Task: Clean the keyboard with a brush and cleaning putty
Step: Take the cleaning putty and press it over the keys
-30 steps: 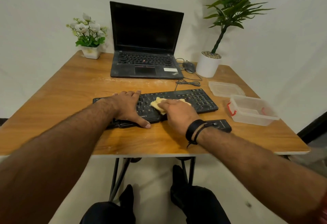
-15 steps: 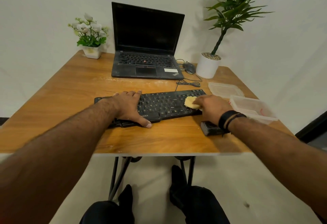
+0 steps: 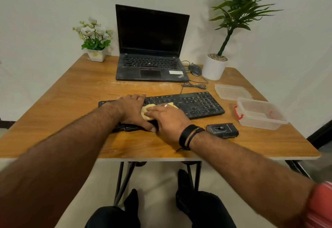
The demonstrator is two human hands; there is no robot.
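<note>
A black keyboard (image 3: 197, 103) lies across the middle of the wooden table (image 3: 71, 101). My left hand (image 3: 133, 109) rests flat on its left end, fingers straight, thumb at the front edge. My right hand (image 3: 167, 118) presses a flattened lump of yellow putty (image 3: 148, 112) onto the keys just right of the left hand, fingers spread over it. Most of the putty is hidden under that hand. A small black brush case (image 3: 222, 130) sits on the table to the right of my right wrist.
An open laptop (image 3: 150, 47) stands behind the keyboard, with a mouse (image 3: 195, 69) and its cable to its right. A clear plastic box (image 3: 260, 113) and its lid (image 3: 231, 92) lie at the right. A flower pot (image 3: 96, 55) and a tall potted plant (image 3: 214, 68) stand at the back corners.
My right hand has slid the putty from the keyboard's right part back leftward to the left-centre keys, next to my left hand. The left hand stayed put.
</note>
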